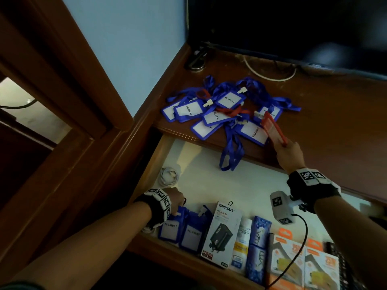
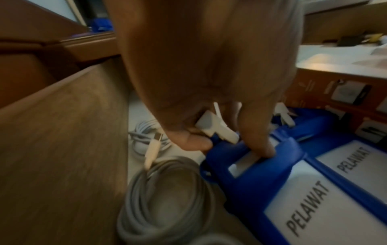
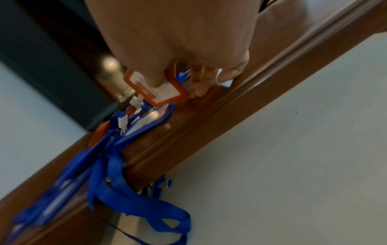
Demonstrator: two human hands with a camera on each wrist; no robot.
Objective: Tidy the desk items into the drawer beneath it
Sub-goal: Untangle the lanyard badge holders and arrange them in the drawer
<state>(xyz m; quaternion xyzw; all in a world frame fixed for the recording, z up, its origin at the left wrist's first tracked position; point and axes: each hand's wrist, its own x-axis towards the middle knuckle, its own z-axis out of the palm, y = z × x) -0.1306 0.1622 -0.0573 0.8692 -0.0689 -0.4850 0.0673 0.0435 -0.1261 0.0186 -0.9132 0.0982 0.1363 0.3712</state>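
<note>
Two hands busy, one on each level. Left hand (image 2: 201,69) is down in the drawer (image 1: 247,185), fingers (image 2: 258,142) and thumb curled onto the top of a blue badge holder (image 2: 293,190), pinching its white clip (image 2: 215,127); print on the card reads PELAWAT. A second blue holder (image 1: 193,235) lies just beside it, touching along the edge. Coiled grey cable (image 2: 167,199) sits between the held holder and the drawer's left wall, with a white USB plug (image 2: 153,150) lying across it. Right hand (image 1: 290,154) is up at the table (image 1: 335,114) front edge, fingers (image 3: 199,82) clamped on a red badge holder (image 1: 274,130), thumb on its face, holder tilted up off the wood; whether its far end touches the pile, can't tell. Pile of blue badge holders (image 1: 222,109) with tangled blue and red lanyards lies on the table near the left wall, just beside the red one. One blue lanyard loop (image 1: 231,155) hangs over the table edge above the drawer. Along the drawer front, right of the two blue holders: ONESAM charger box (image 1: 222,233), a white tube (image 1: 243,241), a blue floral box (image 1: 258,245), then orange-and-white boxes (image 1: 303,262). A small white cable coil (image 1: 169,174) lies at the drawer's back left. Dark monitor (image 1: 293,28) stands at the back of the table, white cable (image 1: 270,74) under it.
</note>
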